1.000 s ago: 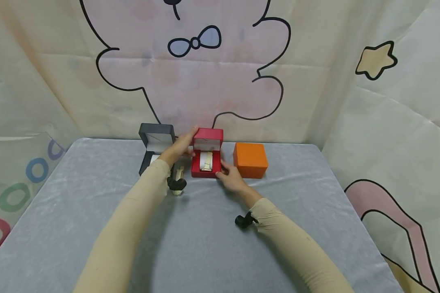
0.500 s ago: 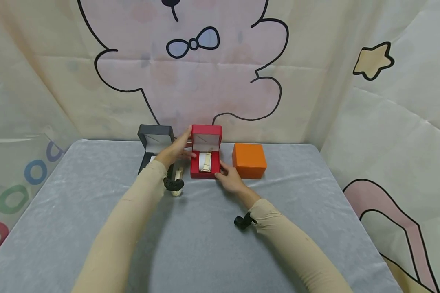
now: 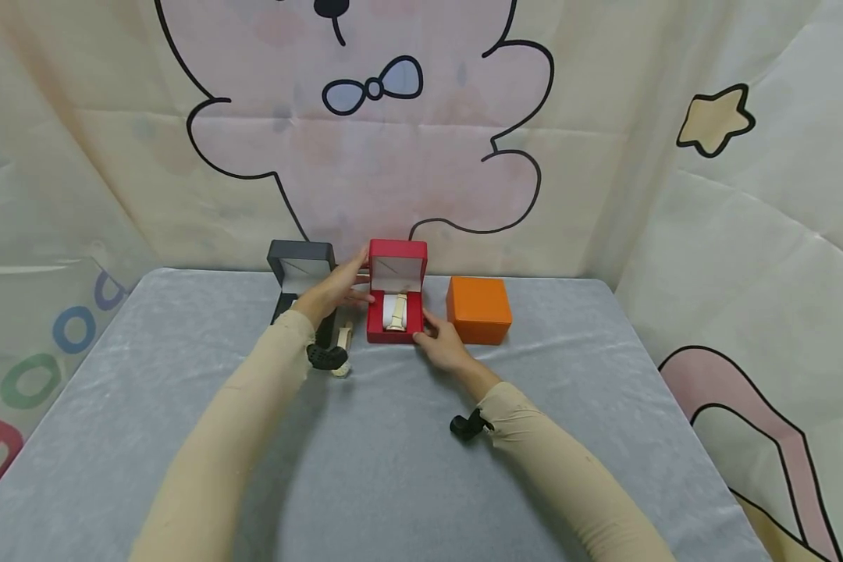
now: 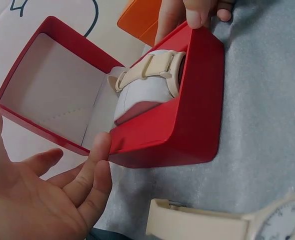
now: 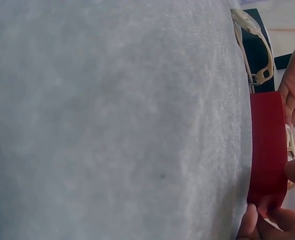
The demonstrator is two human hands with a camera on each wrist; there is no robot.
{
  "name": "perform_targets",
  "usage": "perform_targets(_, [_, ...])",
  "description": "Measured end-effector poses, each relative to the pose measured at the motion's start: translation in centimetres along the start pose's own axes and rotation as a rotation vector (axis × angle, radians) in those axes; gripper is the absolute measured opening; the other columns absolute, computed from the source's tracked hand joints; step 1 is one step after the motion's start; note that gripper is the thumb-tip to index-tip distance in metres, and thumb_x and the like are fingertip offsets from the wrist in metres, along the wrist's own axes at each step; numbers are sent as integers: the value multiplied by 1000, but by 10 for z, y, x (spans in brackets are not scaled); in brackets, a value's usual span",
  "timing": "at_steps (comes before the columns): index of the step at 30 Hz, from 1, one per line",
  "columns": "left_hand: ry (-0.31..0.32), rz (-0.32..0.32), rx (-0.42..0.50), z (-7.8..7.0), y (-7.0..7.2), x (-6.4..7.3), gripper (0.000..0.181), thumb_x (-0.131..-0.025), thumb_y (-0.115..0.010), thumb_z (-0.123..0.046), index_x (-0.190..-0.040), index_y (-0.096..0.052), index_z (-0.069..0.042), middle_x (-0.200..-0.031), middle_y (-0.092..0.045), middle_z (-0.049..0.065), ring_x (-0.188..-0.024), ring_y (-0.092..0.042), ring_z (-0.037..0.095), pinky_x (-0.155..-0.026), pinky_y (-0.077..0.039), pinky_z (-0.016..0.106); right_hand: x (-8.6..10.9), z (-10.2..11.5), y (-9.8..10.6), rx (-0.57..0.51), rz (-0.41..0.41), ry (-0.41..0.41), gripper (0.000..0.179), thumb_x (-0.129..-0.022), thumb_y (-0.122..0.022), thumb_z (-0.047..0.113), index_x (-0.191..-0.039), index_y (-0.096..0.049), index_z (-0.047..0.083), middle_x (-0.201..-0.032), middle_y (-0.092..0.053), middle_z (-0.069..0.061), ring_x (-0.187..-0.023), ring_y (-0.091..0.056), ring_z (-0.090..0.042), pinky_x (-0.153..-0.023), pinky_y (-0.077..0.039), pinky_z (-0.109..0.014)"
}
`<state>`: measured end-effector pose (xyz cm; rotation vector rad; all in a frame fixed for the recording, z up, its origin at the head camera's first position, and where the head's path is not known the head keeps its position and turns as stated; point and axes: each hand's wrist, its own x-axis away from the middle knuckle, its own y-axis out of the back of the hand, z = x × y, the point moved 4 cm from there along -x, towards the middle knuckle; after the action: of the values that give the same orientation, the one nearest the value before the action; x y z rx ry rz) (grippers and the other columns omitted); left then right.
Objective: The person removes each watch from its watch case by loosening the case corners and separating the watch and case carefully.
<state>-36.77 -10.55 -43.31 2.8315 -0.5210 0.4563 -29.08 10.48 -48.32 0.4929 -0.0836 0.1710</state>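
Observation:
A red watch box (image 3: 394, 338) stands with its lid raised, and a cream-strapped watch (image 4: 155, 67) sits round the white cushion inside it. My right hand (image 3: 444, 343) grips the box's front right corner, thumb over the rim and fingers along the side. On the left side my left hand (image 3: 333, 293) touches the box wall and the lid edge with extended fingers. A second cream watch (image 4: 212, 222) lies on the cloth, left of the red box, partly hidden by my left wrist in the head view.
A dark grey watch box (image 3: 300, 250) stands lid up on the left, its lower part mostly behind my left hand. An orange box (image 3: 479, 311) is on the right. Grey cloth (image 3: 393, 453) covers the table, and a printed curtain (image 3: 604, 195) hangs close behind the boxes.
The red box's lid has swung further up and back. My left hand has slid from the lid's top corner down and left along its side. My right hand keeps its hold.

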Motion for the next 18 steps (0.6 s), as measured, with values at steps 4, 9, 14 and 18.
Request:
perform_targets(4, [10, 2, -17, 3, 1, 3, 79, -103, -19, -68, -163, -17, -18, -166, -28, 19, -127, -60, 41, -116, -40, 52, 0, 0, 0, 0, -2, 6, 63, -100, -58, 12, -158, -33, 6, -149, -53, -17, -112, -55, -24, -97, -49, -33])
perform_targets(9, [-1, 13, -42, 6, 4, 8, 77, -104, -20, -65, -164, -16, -17, -167, -25, 18, -126, -60, 41, -116, -41, 51, -1, -2, -1, 0, -1, 18, 63, -100, -58, 11, -158, -33, 6, -148, -54, -18, -113, -57, -26, -97, -50, -34])
perform_targets(14, [-22, 13, -68, 7, 5, 12, 73, -106, -22, -60, -163, -19, -15, -166, -26, 20, -124, -61, 40, -115, -42, 52, -2, -4, 0, -36, 11, 32, 67, -101, -58, 11, -161, -28, 13, -150, -51, -18, -121, -55, -29, -105, -48, -40])
perform_targets(18, [-14, -4, -103, 10, 9, 15, 69, -107, -24, -58, -162, -25, -16, -164, -31, 19, -121, -64, 36, -112, -45, 50, -1, -2, 1, -39, 30, 54, 67, -101, -57, 10, -161, -29, 17, -150, -49, -17, -120, -51, -30, -106, -44, -41])
